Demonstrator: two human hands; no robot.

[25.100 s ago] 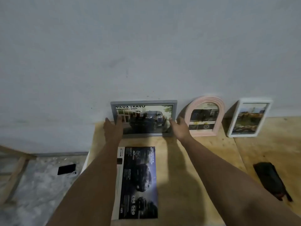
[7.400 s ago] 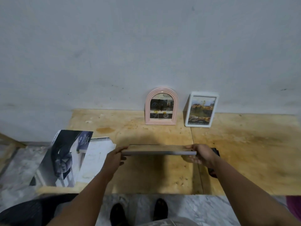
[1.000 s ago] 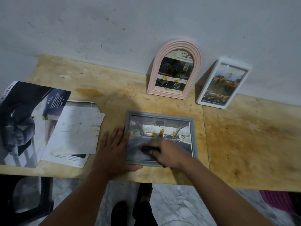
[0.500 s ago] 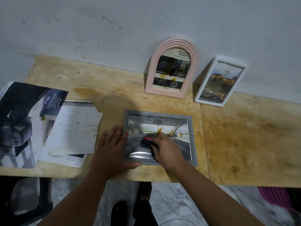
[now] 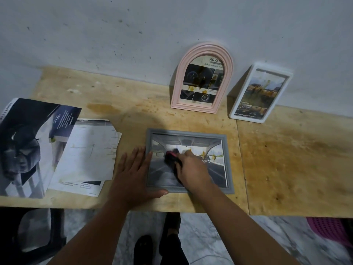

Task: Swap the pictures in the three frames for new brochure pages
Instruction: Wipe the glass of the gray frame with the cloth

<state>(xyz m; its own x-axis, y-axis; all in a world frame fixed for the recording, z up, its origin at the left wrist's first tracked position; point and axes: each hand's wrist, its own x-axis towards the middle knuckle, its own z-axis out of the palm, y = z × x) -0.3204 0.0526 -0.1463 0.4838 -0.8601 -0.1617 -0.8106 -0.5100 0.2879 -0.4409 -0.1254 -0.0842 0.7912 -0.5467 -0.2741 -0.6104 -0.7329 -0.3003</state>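
A grey rectangular frame [image 5: 227,150] lies flat near the table's front edge, face up, showing a car-interior picture. My left hand [image 5: 133,175] lies flat on the table against the frame's left edge, thumb along its bottom corner. My right hand [image 5: 193,169] grips a dark cloth with a pink patch [image 5: 171,156] and presses it on the frame's glass. A pink arched frame [image 5: 202,77] and a white rectangular frame [image 5: 260,92] lean against the wall behind, both holding brochure pictures.
Loose brochure pages [image 5: 86,153] and a dark car brochure [image 5: 28,142] lie at the table's left. The plywood table [image 5: 286,159] ends close in front of me. A black stool [image 5: 28,236] stands lower left, a pink basket [image 5: 330,230] lower right.
My right hand with the cloth has moved up and left across the glass over the last second. My left hand stays against the frame's left edge.
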